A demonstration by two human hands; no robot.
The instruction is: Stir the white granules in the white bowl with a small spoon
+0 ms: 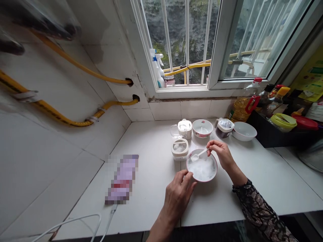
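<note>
Head view: right hand (219, 151) pinches white spoon (196, 157); left hand (178, 192) holds bowl (214, 164) at its near-left rim.
Bowl sits on white counter (148, 137), back from front edge, white granules (203, 170) inside. Lidded container (180, 154) crowds its far-left side; wider room left, toward pixelated purple item (124, 178). Oil bottle (243, 106) label too small to read.

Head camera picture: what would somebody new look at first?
Probably the bowl of white stuff, low and right of centre; the left hand touches its rim and the right hand holds a white spoon over it. Next, maybe the yellow pipes on the left wall.
</note>
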